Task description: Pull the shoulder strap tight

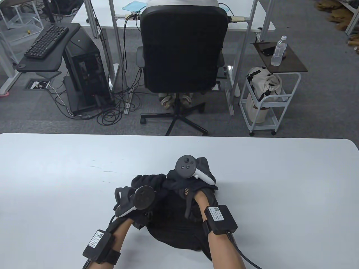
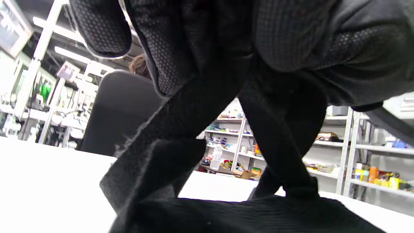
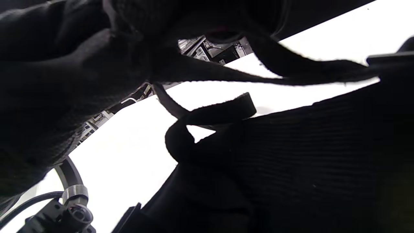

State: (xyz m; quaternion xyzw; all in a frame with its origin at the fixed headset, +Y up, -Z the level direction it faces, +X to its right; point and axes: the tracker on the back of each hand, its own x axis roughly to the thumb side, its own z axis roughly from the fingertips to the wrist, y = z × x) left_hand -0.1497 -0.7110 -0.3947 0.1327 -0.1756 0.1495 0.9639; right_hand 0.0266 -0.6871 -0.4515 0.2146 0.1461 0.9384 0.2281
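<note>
**Two gloved hands on one black bag at the near edge of the table**

While one white table [image 1: 84, 173] spans the whole foreground, only a single dark item lies on it: a black bag [image 1: 174, 232] of ribbed fabric, sitting at the near edge between the two forearms. Beyond the table stand one black office chair [image 1: 182, 50], one computer tower [image 1: 84, 70] with one keyboard [image 1: 46, 42] above it, and one white trolley [image 1: 269, 103] holding a pale bag, with one water bottle [image 1: 279, 50] on the small stand beside it.

Both hands are on the bag, close together. One left hand [image 1: 134, 196] rests on its upper left part; in the left wrist view its gloved fingers [image 2: 181, 48] curl down around a black shoulder strap [image 2: 168, 136] that runs up from the fabric below, so that hand grips the strap. One right hand [image 1: 193, 173] sits just beyond, on bunched dark cloth at the bag's top. From the right wrist view, two strap lengths show: one stretched taut across the frame, one looped slack [image 3: 210, 113] against the bag. Whether the right hand's fingers clamp the taut length cannot be told, as they are dark on dark.
</note>
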